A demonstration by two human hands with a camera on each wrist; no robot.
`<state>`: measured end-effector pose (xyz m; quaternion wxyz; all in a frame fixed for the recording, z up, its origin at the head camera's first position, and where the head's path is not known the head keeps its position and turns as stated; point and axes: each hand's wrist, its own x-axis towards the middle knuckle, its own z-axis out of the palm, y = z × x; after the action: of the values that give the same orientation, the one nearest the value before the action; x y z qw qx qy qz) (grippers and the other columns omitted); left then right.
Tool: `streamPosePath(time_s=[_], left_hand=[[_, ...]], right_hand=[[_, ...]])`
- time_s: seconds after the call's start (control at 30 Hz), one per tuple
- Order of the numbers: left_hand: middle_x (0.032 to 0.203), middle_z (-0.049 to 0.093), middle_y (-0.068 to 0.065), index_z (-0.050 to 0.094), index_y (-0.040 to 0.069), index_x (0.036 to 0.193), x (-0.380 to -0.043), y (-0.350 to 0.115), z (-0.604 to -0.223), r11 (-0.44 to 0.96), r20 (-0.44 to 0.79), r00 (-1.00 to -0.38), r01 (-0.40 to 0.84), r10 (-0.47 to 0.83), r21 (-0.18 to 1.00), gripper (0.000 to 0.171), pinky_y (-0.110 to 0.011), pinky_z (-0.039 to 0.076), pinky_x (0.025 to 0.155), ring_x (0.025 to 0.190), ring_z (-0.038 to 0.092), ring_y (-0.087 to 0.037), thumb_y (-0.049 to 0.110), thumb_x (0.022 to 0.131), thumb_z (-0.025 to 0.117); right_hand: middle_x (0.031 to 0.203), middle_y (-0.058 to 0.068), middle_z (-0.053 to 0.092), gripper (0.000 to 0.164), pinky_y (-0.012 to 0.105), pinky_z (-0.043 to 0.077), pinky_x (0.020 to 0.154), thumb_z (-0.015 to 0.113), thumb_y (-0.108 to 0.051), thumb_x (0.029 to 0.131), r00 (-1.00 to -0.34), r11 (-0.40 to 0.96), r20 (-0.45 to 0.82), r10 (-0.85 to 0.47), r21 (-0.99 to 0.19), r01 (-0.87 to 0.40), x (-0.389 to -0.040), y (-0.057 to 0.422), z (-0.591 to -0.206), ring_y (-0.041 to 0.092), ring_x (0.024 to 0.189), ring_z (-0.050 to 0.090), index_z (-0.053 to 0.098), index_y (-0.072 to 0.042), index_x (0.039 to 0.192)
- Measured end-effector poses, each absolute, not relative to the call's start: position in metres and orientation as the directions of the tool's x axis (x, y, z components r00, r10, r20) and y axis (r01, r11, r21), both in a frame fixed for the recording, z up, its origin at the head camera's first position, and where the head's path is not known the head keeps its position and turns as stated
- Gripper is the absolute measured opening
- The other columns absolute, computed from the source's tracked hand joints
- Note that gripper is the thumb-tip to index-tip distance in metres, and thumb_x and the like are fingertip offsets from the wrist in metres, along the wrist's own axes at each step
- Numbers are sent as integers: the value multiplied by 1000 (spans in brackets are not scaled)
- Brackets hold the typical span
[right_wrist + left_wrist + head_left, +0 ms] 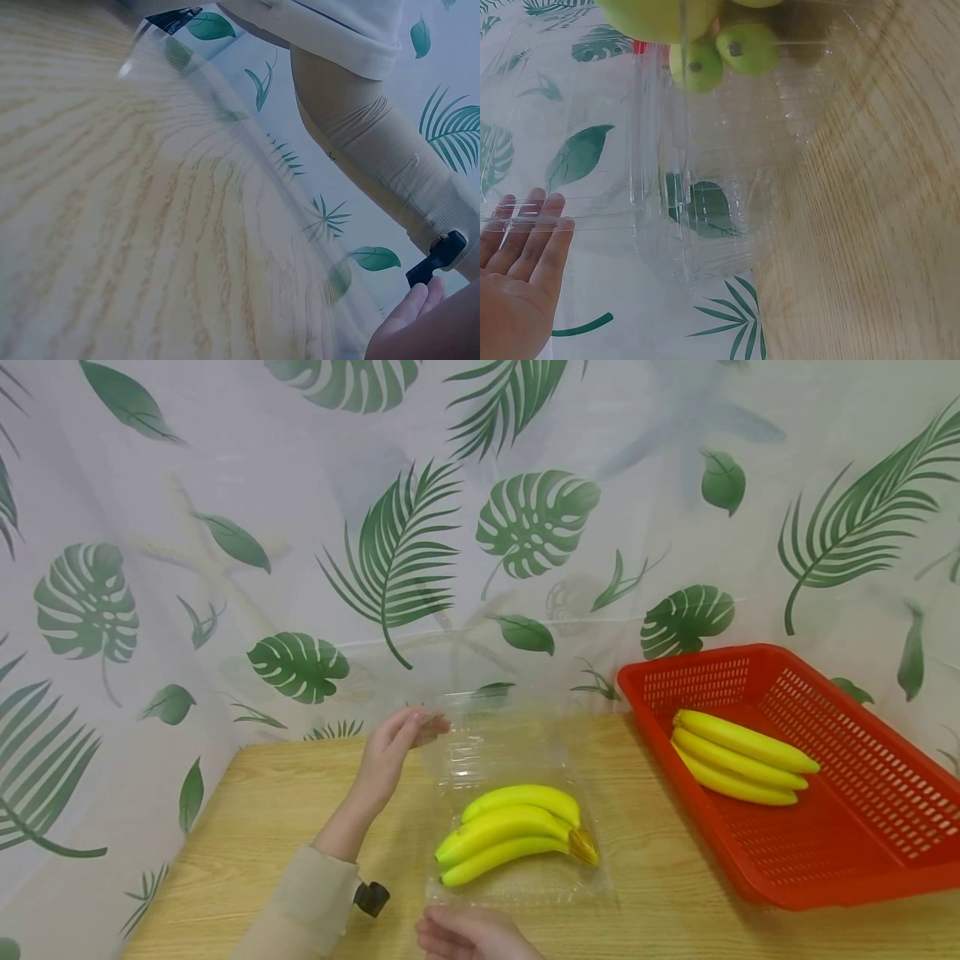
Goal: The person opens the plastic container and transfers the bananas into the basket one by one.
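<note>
A clear plastic clamshell box [600, 889] lies on the table with its lid [510, 747] raised at the back. Inside its base rests a bunch of yellow bananas [513, 831], stem end to the right. My left hand [393, 747] is at the lid's left side; in the left wrist view its straight fingers [544, 251] touch the lid's edge. Close to the box's front edge is my right hand [480, 933], cut off by the frame, its fingers loosely bent and holding nothing visible. The right wrist view shows only part of that hand.
At the right stands a red perforated basket [712, 827] holding another banana bunch [742, 760]. A wood-grain table [285, 793] lies beneath everything. Behind it hangs a white leaf-printed sheet [300, 585]. A black wrist device [371, 898] sits on my left sleeve.
</note>
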<state>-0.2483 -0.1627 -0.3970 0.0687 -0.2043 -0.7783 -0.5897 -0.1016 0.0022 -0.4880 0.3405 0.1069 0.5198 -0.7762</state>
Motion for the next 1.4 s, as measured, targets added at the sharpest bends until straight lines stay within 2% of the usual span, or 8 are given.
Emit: streamPosePath(time_s=[0.2,0.3,0.63,0.73,0.97,1.13,1.4], left_hand=[[129,72,-30,63,-11,133,-248,-163,-396,222,344,-908,396,237,891,46,-48,59,109,123,69,-46,23,116,36],[129,71,-30,63,-10,133,-248,-163,-396,222,342,-910,393,236,893,46,-49,58,110,123,69,-47,22,116,36],[130,72,-30,64,-9,132,-248,-163,-398,219,324,-919,372,224,902,46,-47,59,109,124,69,-46,23,116,37],[129,72,-29,65,-9,132,-249,-163,-398,223,320,-922,366,219,903,45,-46,59,109,123,69,-45,23,116,37],[130,71,-30,64,-10,132,-248,-164,-398,220,322,-920,370,225,903,45,-47,59,109,123,69,-46,22,115,37],[129,71,-30,64,-10,132,-249,-164,-398,213,332,-915,380,229,900,45,-46,59,109,123,69,-47,22,115,37],[129,72,-30,64,-10,131,-250,-166,-399,204,349,-906,398,239,895,44,-45,60,108,123,69,-47,21,115,37]], right_hand=[[120,12,79,48,36,64,100,83,-33,92,-720,-233,-497,-484,-721,653,-109,2,-523,18,108,78,71,-3,128],[121,13,79,47,36,64,101,81,-33,94,-724,-222,-481,-494,-736,640,-111,1,-527,18,109,78,71,-3,129],[120,10,79,42,33,63,103,76,-29,99,-726,-209,-453,-517,-755,621,-103,8,-487,14,106,77,70,-1,130],[120,10,79,39,34,63,104,74,-26,101,-729,-219,-435,-528,-760,612,-103,10,-484,13,106,77,70,0,130],[124,10,78,47,35,62,106,77,-31,98,-716,-238,-427,-552,-742,627,-109,13,-492,15,112,76,69,-1,133],[127,9,77,47,35,61,108,77,-29,98,-698,-237,-457,-551,-716,656,-110,16,-485,16,115,76,68,-2,136],[113,2,77,33,34,62,106,67,-22,105,-764,-280,-371,-527,-774,568,-102,19,-458,11,104,74,68,-1,131]])
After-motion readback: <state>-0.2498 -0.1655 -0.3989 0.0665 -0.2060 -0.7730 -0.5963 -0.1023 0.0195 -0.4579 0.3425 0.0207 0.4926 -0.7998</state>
